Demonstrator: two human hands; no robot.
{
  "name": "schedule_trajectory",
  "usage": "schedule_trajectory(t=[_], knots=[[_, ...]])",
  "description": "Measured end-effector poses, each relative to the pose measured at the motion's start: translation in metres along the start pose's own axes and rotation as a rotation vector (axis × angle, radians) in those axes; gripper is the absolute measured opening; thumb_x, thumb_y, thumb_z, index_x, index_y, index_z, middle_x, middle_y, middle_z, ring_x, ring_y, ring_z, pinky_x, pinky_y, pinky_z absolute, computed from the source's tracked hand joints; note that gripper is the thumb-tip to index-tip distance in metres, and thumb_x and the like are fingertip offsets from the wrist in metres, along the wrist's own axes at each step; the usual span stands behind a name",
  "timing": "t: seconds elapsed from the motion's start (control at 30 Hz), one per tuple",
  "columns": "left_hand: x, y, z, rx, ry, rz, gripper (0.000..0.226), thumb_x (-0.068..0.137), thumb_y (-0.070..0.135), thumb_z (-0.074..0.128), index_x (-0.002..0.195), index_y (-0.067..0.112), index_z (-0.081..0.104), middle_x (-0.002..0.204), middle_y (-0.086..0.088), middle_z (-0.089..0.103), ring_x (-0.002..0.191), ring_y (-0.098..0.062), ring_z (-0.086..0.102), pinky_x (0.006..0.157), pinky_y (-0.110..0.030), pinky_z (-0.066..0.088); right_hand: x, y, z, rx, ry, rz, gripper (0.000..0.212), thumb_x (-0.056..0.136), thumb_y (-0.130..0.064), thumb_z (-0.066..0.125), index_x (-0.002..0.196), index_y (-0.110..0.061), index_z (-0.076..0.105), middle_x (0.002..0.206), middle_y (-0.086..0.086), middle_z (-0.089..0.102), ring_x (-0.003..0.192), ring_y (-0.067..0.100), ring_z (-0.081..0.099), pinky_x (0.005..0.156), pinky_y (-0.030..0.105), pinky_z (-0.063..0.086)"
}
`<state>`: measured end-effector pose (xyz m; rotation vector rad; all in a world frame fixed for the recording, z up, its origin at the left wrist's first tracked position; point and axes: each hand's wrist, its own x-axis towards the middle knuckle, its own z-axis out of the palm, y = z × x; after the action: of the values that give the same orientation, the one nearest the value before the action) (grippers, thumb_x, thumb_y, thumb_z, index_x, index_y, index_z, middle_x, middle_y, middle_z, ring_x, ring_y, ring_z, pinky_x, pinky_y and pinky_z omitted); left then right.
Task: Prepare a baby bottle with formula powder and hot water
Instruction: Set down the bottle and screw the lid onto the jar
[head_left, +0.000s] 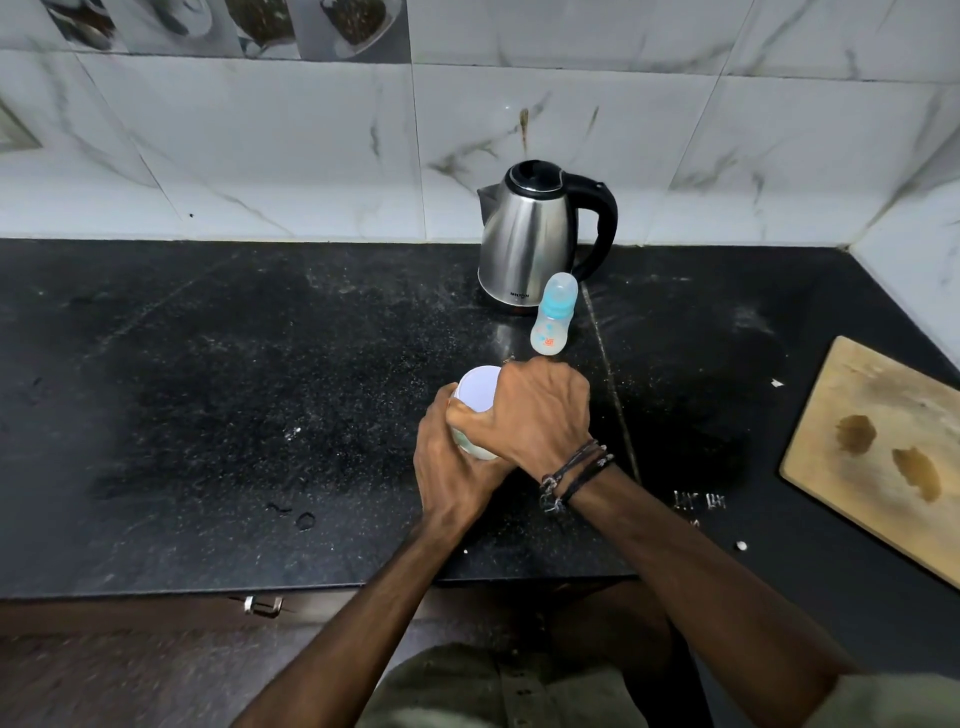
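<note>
Both hands on the tin (474, 415), which sits on the dark counter (208, 389) just in front of the kettle (524, 244). Left hand (452, 462) wraps the tin's body from the near side, fingers curled round it. Right hand (540, 410) grips from above, fingers curled over the rim of the white lid (479, 391); lid seated on the tin. Cord bracelets (571, 475) on right wrist. Bottle (555, 322) stands upright with cap on, just in front of the kettle's base, slightly to the right, between kettle and tin, apart from both hands. Kettle lid closed, handle to the right. Wooden board (883, 457) lies well right of the kettle, nearer the counter edge.
</note>
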<state>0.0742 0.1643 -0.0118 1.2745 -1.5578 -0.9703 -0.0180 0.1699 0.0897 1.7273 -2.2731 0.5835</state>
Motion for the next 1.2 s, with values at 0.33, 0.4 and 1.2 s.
schedule_trajectory(t=[0.33,0.4,1.2], knots=[[0.037,-0.009,-0.001,-0.014,0.009,0.076,0.087,0.065,0.056,0.074,0.134,0.006,0.056,0.122,0.002,0.054,0.117,-0.026,0.058,0.095,-0.047,0.054,0.008,0.021,0.006,0.037,-0.142,0.015,0.072,0.086,-0.078,0.037,0.093,-0.01,0.059,0.088,0.015,0.069,0.08,0.038,0.067,0.058,0.034,0.033],[0.052,-0.01,-0.003,-0.017,0.01,0.062,0.095,0.06,0.061,0.077,0.136,0.009,0.054,0.122,0.002,0.051,0.118,-0.026,0.058,0.096,-0.043,0.054,0.012,0.025,0.012,0.065,-0.119,0.033,0.067,0.091,-0.072,0.034,0.097,-0.01,0.059,0.087,0.015,0.069,0.08,0.038,0.066,0.058,0.034,0.034],[0.18,-0.046,0.061,0.066,-0.143,-0.025,0.116,0.046,0.046,0.099,0.145,0.011,0.049,0.142,-0.006,0.062,0.13,-0.023,0.058,0.109,-0.046,0.051,0.006,0.083,0.097,0.257,-0.19,0.193,0.025,0.095,-0.04,0.052,0.087,-0.019,0.061,0.077,-0.002,0.069,0.069,0.024,0.064,0.055,0.03,0.038]])
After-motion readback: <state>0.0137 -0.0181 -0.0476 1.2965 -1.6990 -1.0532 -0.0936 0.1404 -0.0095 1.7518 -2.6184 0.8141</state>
